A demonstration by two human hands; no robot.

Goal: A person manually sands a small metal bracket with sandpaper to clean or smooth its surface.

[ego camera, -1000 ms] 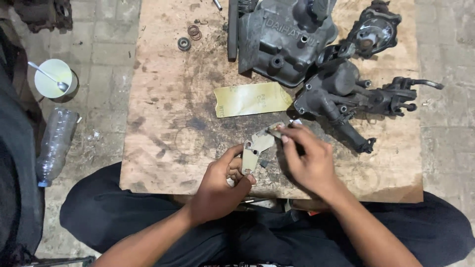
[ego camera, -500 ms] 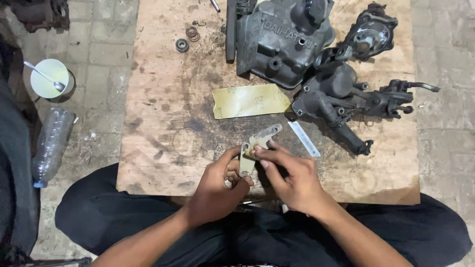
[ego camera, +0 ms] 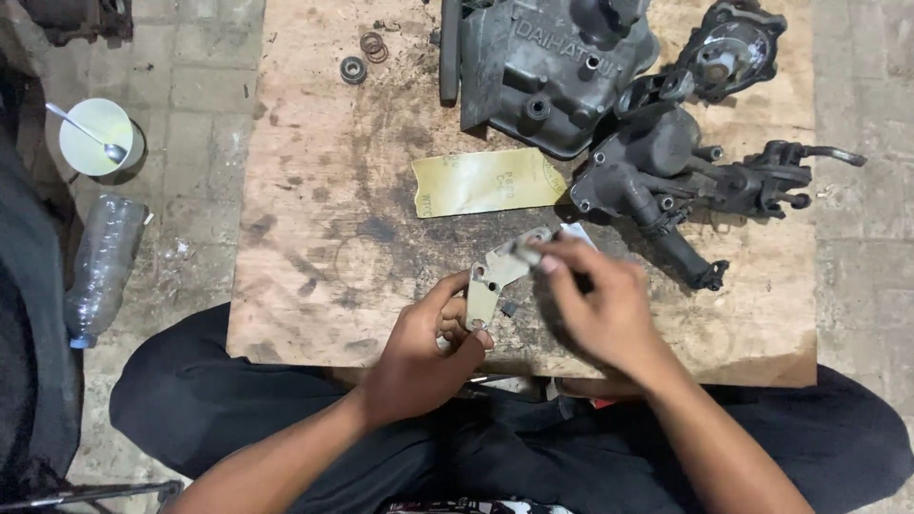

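Note:
A flat grey metal plate (ego camera: 490, 276) with several holes rests tilted on the wooden board (ego camera: 324, 219). My left hand (ego camera: 419, 357) grips its lower end between thumb and fingers. My right hand (ego camera: 600, 309), blurred by motion, pinches a small dark piece (ego camera: 522, 250) against the plate's upper end. What the piece is cannot be made out. A light flat strip (ego camera: 578, 233) lies on the board, mostly hidden behind my right fingers.
A yellowish sheet of abrasive paper (ego camera: 486, 181) lies mid-board. A grey engine cover (ego camera: 552, 67) and dark cast housings (ego camera: 666, 171) fill the far right. A bearing (ego camera: 353, 69) and rings (ego camera: 371, 43) lie far left. A cup with spoon (ego camera: 95, 138) and a plastic bottle (ego camera: 100, 266) sit on the floor.
My right hand's fingertips came down onto the middle of the plate, then slid up to its upper end. My left hand keeps hold of the lower end.

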